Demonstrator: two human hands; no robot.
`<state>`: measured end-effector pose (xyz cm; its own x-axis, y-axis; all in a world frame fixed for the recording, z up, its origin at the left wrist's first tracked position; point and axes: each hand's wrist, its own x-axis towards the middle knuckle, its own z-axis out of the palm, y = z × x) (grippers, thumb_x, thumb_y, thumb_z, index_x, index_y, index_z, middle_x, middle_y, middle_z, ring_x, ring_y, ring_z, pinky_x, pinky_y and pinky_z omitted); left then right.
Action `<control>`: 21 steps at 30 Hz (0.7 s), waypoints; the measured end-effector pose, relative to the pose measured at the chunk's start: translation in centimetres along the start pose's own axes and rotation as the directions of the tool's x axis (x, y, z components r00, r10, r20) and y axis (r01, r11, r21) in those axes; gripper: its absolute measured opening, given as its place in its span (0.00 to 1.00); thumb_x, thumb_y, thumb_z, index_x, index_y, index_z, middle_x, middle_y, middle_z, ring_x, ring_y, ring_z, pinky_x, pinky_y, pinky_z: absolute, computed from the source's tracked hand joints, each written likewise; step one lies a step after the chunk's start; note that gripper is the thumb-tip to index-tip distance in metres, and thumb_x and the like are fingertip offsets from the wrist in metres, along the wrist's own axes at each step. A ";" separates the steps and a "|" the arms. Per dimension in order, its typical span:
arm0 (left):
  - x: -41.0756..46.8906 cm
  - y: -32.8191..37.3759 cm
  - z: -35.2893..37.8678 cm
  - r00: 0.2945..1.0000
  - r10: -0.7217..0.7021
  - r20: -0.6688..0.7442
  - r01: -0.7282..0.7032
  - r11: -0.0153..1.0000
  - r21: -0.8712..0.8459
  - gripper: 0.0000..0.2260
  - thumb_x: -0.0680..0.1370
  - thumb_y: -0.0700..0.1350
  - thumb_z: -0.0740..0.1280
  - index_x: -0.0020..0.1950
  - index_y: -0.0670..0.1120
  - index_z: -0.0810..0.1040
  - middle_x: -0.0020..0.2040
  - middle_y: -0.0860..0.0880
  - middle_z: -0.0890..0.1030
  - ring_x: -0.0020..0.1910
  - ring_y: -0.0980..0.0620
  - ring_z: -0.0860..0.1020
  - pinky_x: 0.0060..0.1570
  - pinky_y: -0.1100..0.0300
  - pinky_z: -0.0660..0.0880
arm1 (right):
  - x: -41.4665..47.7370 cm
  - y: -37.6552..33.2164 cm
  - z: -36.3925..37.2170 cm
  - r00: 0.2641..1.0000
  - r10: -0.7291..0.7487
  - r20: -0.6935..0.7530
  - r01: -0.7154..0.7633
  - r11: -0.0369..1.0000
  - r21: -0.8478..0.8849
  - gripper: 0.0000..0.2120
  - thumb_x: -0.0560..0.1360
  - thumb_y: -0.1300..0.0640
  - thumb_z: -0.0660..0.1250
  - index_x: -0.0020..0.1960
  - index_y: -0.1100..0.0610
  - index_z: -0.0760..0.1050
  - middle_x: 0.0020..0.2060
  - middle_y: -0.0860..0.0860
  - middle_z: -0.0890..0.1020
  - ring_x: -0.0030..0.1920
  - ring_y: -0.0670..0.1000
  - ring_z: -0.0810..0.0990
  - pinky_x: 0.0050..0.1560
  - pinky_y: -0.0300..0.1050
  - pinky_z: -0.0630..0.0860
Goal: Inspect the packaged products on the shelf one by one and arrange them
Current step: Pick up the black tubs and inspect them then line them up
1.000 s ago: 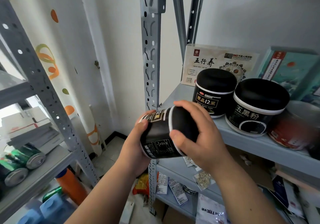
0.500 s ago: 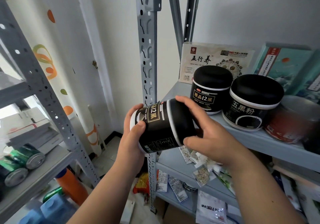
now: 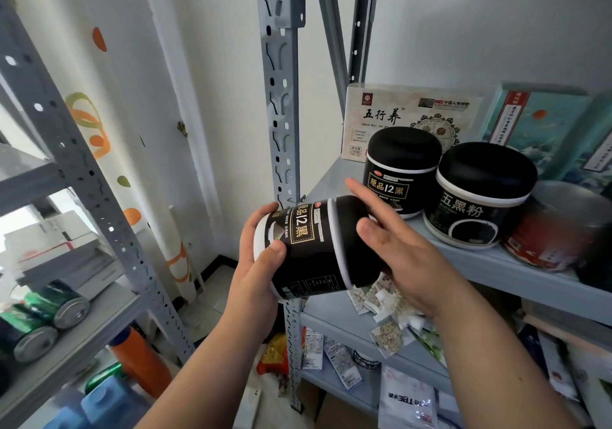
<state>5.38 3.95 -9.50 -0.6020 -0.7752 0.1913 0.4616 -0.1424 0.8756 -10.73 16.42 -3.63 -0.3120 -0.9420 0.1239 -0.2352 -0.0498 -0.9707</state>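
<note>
Grey steel shelving point(image 3: 536, 282) lines a white wall; before its corner post the left hand point(image 3: 258, 263) grips the base of a black jar point(image 3: 311, 246) tipped sideways, lid toward 3 o'clock. The right hand point(image 3: 407, 263) rests straight-fingered against that lid. Rigid, slick and probably weighty, the jar is best held round the body; two similar jars point(image 3: 402, 166) stand at 2 o'clock.

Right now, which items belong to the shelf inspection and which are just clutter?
Job: held black jar, gripped by left hand, right hand at its lid; tall black jar, wide black jar, red tin, white box, teal box, shelf.
Lying about: green cans, orange bottle, blue containers, left rack.
</note>
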 end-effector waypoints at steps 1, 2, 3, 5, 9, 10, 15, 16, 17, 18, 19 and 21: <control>0.0 0.0 0.0 1.000 0.005 0.002 -0.005 1.000 0.005 0.33 0.67 0.51 0.71 0.73 0.54 0.70 0.59 0.45 0.82 0.55 0.40 0.82 0.56 0.27 0.75 | 0.1 0.2 0.2 0.999 0.034 -0.010 -0.034 0.999 0.010 0.31 0.68 0.23 0.67 0.70 0.22 0.65 0.70 0.31 0.72 0.72 0.39 0.71 0.73 0.51 0.68; 0.0 0.0 0.0 1.000 0.010 0.004 -0.010 1.000 0.011 0.33 0.67 0.52 0.71 0.72 0.55 0.71 0.59 0.45 0.82 0.55 0.40 0.82 0.56 0.28 0.75 | 0.3 0.4 0.3 0.998 0.065 -0.014 -0.065 0.998 0.020 0.35 0.64 0.20 0.66 0.70 0.21 0.64 0.70 0.33 0.73 0.71 0.43 0.73 0.73 0.56 0.70; 0.0 0.1 0.0 1.000 0.014 0.008 -0.014 1.000 0.013 0.33 0.67 0.52 0.71 0.72 0.55 0.71 0.59 0.46 0.82 0.55 0.41 0.82 0.56 0.31 0.77 | 0.3 0.7 0.4 0.998 0.064 -0.010 -0.064 0.997 0.041 0.35 0.64 0.22 0.69 0.69 0.23 0.66 0.70 0.36 0.75 0.70 0.47 0.75 0.72 0.59 0.71; 0.1 0.2 -0.2 1.000 0.015 0.013 -0.015 1.000 0.000 0.34 0.66 0.52 0.71 0.73 0.54 0.71 0.58 0.46 0.82 0.55 0.42 0.82 0.54 0.35 0.78 | 0.2 0.7 0.4 1.000 -0.005 0.011 0.005 0.997 0.081 0.32 0.67 0.38 0.72 0.70 0.29 0.70 0.69 0.42 0.76 0.69 0.52 0.77 0.71 0.62 0.72; 0.0 0.2 -0.4 1.000 0.004 0.006 -0.003 1.000 -0.027 0.34 0.67 0.51 0.71 0.73 0.53 0.70 0.59 0.45 0.82 0.54 0.41 0.82 0.56 0.34 0.77 | 0.1 0.6 0.2 0.994 -0.105 0.012 0.105 0.994 0.023 0.32 0.68 0.45 0.70 0.71 0.31 0.71 0.75 0.46 0.71 0.75 0.49 0.70 0.75 0.61 0.67; -0.1 0.2 -0.4 1.000 0.001 0.010 0.000 1.000 -0.022 0.34 0.67 0.51 0.71 0.73 0.53 0.70 0.59 0.45 0.82 0.55 0.41 0.82 0.56 0.33 0.76 | 0.2 0.6 0.4 0.997 -0.080 0.004 0.080 0.996 0.029 0.33 0.68 0.41 0.71 0.71 0.27 0.68 0.74 0.44 0.72 0.73 0.46 0.72 0.74 0.57 0.70; -0.2 0.4 -0.1 0.999 0.005 0.032 -0.005 1.000 0.003 0.35 0.67 0.52 0.72 0.74 0.55 0.70 0.62 0.45 0.82 0.58 0.40 0.82 0.58 0.35 0.79 | 0.1 0.9 1.4 0.995 -0.078 -0.062 0.074 0.995 -0.066 0.39 0.64 0.37 0.76 0.72 0.27 0.64 0.71 0.44 0.73 0.69 0.49 0.76 0.67 0.56 0.77; -0.2 0.4 -0.2 0.999 0.003 0.036 -0.002 1.000 -0.011 0.36 0.67 0.52 0.73 0.75 0.54 0.69 0.64 0.44 0.81 0.60 0.39 0.82 0.59 0.36 0.79 | 0.1 0.9 1.5 0.991 -0.105 -0.078 0.100 0.993 -0.069 0.38 0.64 0.38 0.76 0.71 0.28 0.65 0.70 0.45 0.73 0.69 0.50 0.76 0.68 0.57 0.77; -0.2 0.3 -0.2 0.999 -0.005 0.038 0.006 0.999 -0.034 0.38 0.67 0.53 0.76 0.76 0.54 0.69 0.65 0.44 0.81 0.62 0.39 0.81 0.60 0.37 0.78 | 0.1 0.9 1.5 0.987 -0.133 -0.095 0.126 0.990 -0.069 0.38 0.64 0.39 0.76 0.71 0.29 0.66 0.69 0.45 0.74 0.68 0.50 0.76 0.68 0.57 0.76; -0.1 0.3 -0.2 0.999 -0.022 0.039 0.024 0.998 -0.065 0.40 0.66 0.56 0.79 0.76 0.54 0.69 0.66 0.43 0.80 0.63 0.38 0.80 0.60 0.38 0.78 | 0.1 1.1 1.6 0.982 -0.156 -0.110 0.150 0.987 -0.063 0.37 0.64 0.40 0.76 0.71 0.30 0.67 0.68 0.44 0.74 0.68 0.49 0.76 0.68 0.56 0.76; -0.1 0.2 -0.2 0.998 -0.050 0.034 0.053 0.993 -0.105 0.42 0.65 0.59 0.80 0.76 0.54 0.69 0.68 0.43 0.79 0.65 0.38 0.80 0.60 0.39 0.78 | 0.0 1.1 1.6 0.977 -0.178 -0.121 0.173 0.984 -0.047 0.36 0.64 0.40 0.75 0.70 0.31 0.69 0.67 0.43 0.75 0.67 0.49 0.77 0.67 0.54 0.77; 0.2 0.0 -0.2 0.990 -0.142 0.002 0.139 0.967 -0.213 0.45 0.63 0.62 0.81 0.76 0.54 0.70 0.70 0.43 0.78 0.66 0.37 0.79 0.60 0.33 0.77 | -0.1 1.1 1.7 0.966 -0.209 -0.150 0.214 0.977 0.021 0.34 0.64 0.42 0.75 0.69 0.31 0.71 0.65 0.42 0.76 0.65 0.47 0.78 0.63 0.47 0.77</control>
<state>5.45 3.67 -9.53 -0.6627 -0.7460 0.0657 0.5012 -0.3766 0.7791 -9.39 15.92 -5.04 -0.3905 -0.8501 0.3532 -0.2768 -0.2575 -0.9258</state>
